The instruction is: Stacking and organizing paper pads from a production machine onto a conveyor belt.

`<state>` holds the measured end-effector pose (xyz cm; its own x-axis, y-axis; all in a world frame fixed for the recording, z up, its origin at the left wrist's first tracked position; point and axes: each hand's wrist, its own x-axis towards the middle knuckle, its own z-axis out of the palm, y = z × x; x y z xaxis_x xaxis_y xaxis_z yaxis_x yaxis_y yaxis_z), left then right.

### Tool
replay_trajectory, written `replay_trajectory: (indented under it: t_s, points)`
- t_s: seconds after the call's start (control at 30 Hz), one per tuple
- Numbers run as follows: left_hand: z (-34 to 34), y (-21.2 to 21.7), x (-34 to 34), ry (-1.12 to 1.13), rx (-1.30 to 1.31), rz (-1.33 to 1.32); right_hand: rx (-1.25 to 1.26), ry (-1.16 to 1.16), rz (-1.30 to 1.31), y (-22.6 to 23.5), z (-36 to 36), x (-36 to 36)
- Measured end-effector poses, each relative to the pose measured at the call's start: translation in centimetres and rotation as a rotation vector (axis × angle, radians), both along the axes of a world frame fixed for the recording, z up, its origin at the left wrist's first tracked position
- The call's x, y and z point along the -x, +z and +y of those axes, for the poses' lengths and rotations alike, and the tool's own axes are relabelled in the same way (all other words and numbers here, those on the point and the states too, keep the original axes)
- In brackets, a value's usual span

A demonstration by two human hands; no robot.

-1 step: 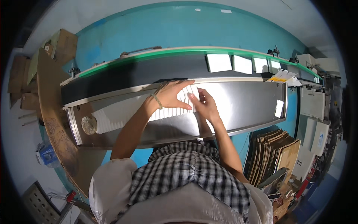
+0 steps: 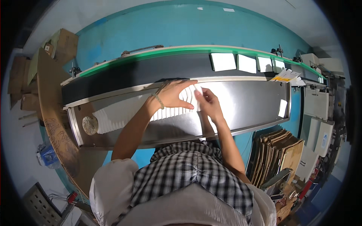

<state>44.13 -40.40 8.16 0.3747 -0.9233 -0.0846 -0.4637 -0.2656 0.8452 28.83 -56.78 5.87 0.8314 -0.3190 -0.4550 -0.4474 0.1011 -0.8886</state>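
Running leftward from the grip, a row of white pieces (image 2: 113, 120) lies along the metal tabletop (image 2: 250, 101); the left hand (image 2: 172, 95) straddles it, splayed apart; the right hand (image 2: 212, 108), nearer its end, pinches the last piece (image 2: 198, 88).

Teal wall (image 2: 181, 30), probably pale cabinets (image 2: 316, 103) rightward

two hands (image 2: 171, 96), one bracelet (image 2: 158, 101), one round lump (image 2: 90, 125), four larger white pieces (image 2: 223, 62) in a row
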Motion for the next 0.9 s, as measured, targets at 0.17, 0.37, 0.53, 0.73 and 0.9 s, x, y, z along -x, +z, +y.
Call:
replay_trajectory:
  t_s: [0.17, 0.37, 0.53, 0.73, 0.9]
  points:
    - [0.4, 0.3, -0.5, 0.035, -0.111, -0.017, 0.122, 0.088, 0.200, 0.1, -2.8, -0.9]
    - [0.4, 0.5, -1.1, 0.072, -0.079, -0.003, 0.074, -0.161, -0.003, 1.3, -1.9, -5.6]
    - [1.2, 0.1, -0.9, 0.040, 0.000, -0.039, 0.110, 0.017, -0.062, -0.4, 1.5, -1.5]
    - [1.7, 0.2, -1.0, 0.061, -0.061, 0.009, 0.203, 0.133, 0.195, -0.1, -1.7, -1.8]
    - [1.5, 0.3, -1.1, 0.078, -0.059, 0.022, -0.440, -0.398, -0.125, 0.9, -2.0, -6.8]
